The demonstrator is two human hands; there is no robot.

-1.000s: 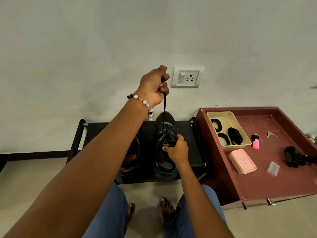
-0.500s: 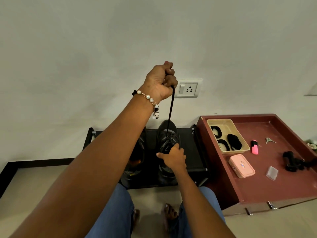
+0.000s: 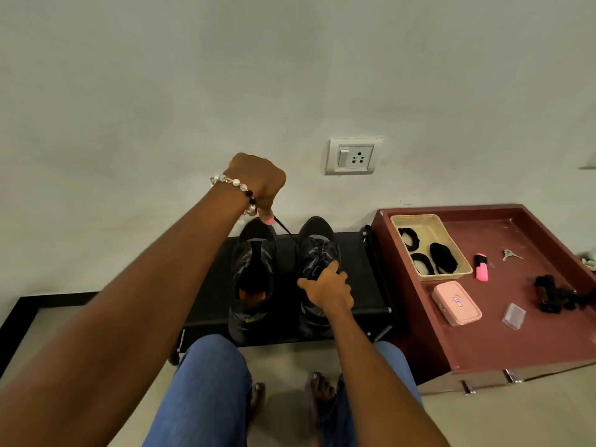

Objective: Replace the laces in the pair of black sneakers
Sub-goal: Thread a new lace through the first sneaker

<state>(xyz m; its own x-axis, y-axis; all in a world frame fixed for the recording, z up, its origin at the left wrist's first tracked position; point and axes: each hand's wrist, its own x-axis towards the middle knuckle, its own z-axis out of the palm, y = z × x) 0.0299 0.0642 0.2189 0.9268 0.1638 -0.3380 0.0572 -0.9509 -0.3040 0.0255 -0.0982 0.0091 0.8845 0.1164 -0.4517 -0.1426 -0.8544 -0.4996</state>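
Observation:
Two black sneakers stand side by side on a low black rack (image 3: 361,285). The left sneaker (image 3: 253,272) has an open throat with no lace showing. The right sneaker (image 3: 317,253) has a black lace (image 3: 285,230) running from its eyelets up and left, drawn taut. My left hand (image 3: 258,182), with a bead bracelet at the wrist, pinches the far end of that lace above the left sneaker's toe. My right hand (image 3: 327,285) holds the right sneaker at its tongue and collar, fingers curled over the edge.
A maroon tray-top cabinet (image 3: 532,343) stands to the right, holding a beige basket (image 3: 458,250) with black laces, a pink case (image 3: 456,303), a pink highlighter (image 3: 481,267), keys (image 3: 509,254), a clear box (image 3: 513,316) and a black object (image 3: 551,293). A wall socket (image 3: 353,156) is behind. My knees and bare feet are below.
My left hand has dropped from high above the right sneaker to low and left, dragging the lace sideways. The left sneaker is now uncovered. My right hand stays on the right sneaker.

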